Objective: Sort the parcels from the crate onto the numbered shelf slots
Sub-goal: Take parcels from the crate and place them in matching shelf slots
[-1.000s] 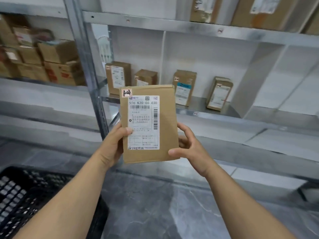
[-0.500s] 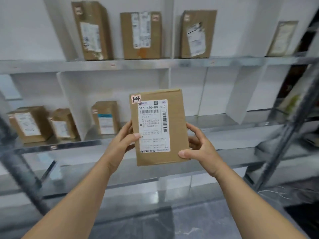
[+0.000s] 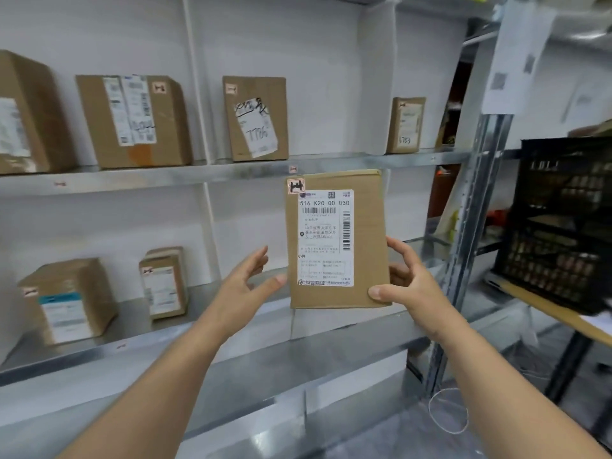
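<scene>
gripping parcel (image 3: 336, 240) low with right hand (image 3: 407, 286) | left hand (image 3: 245, 286) spread alongside (thumb near edge) | long axis vertical, shelf (image 3: 331, 352) ahead

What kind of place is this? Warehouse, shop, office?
Probably a parcel depot or pickup-point storeroom: metal shelving holds cardboard parcels with shipping labels, some hand-numbered. The right hand holds another barcoded parcel, and a black crate sits to the right.

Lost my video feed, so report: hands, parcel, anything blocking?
Right hand grips parcel at its lower right corner. Left hand open beside its left edge. Parcel upright, in front of lower shelf. Nothing seen between.
</scene>
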`<state>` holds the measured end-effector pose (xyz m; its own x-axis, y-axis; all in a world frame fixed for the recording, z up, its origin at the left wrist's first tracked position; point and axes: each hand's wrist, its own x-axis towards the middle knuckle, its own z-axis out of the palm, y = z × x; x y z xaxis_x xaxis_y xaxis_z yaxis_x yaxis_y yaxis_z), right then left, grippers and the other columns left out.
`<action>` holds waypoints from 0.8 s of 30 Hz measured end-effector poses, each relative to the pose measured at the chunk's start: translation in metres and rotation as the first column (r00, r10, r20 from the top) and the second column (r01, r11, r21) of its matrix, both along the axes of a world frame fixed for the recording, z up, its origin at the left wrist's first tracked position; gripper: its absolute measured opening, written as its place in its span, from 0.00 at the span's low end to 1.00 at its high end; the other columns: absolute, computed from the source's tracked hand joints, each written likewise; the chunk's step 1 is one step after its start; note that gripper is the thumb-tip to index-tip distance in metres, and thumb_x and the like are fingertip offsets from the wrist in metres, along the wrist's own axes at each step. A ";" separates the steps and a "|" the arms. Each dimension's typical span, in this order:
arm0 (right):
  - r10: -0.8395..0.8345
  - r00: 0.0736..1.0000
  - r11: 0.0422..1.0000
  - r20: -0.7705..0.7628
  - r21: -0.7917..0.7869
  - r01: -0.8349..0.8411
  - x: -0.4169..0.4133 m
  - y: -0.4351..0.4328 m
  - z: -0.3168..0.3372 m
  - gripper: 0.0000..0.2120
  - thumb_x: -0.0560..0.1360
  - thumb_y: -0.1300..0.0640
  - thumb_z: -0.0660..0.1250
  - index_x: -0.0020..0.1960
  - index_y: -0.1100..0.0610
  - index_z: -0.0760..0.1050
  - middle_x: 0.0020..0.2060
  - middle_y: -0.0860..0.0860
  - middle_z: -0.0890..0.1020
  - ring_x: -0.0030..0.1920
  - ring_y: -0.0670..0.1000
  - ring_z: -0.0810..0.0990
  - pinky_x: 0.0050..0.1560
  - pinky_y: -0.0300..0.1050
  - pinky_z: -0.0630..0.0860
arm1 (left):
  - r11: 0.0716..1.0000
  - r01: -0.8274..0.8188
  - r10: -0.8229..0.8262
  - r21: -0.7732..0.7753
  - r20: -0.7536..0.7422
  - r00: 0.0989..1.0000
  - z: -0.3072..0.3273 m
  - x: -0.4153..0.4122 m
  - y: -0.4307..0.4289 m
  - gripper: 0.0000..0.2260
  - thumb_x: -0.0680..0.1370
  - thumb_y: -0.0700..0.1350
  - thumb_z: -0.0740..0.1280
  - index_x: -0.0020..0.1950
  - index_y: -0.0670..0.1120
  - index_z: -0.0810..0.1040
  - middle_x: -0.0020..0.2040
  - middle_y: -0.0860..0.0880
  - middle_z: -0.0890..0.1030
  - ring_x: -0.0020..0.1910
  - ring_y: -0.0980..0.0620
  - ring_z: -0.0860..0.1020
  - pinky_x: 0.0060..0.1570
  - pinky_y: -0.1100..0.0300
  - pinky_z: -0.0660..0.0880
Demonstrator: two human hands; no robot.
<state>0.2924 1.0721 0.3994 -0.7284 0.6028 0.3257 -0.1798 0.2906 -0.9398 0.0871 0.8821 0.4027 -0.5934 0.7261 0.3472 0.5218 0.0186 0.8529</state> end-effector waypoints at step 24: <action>-0.333 0.939 0.934 -0.079 0.108 0.341 0.001 0.266 0.050 0.43 0.56 0.49 0.77 0.68 0.37 0.64 0.58 0.48 0.79 0.59 0.49 0.79 0.61 0.57 0.75 | 0.958 0.230 -0.287 -0.173 -0.536 0.794 0.059 -0.063 0.329 0.34 0.74 0.58 0.69 0.77 0.56 0.57 0.74 0.56 0.65 0.72 0.56 0.61 0.65 0.63 0.60</action>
<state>0.2936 1.3380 0.4495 -0.4665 0.7640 0.4457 -0.1058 0.4521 -0.8857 0.0245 1.2111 0.4618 -0.1091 0.8709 0.4792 0.8985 -0.1198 0.4223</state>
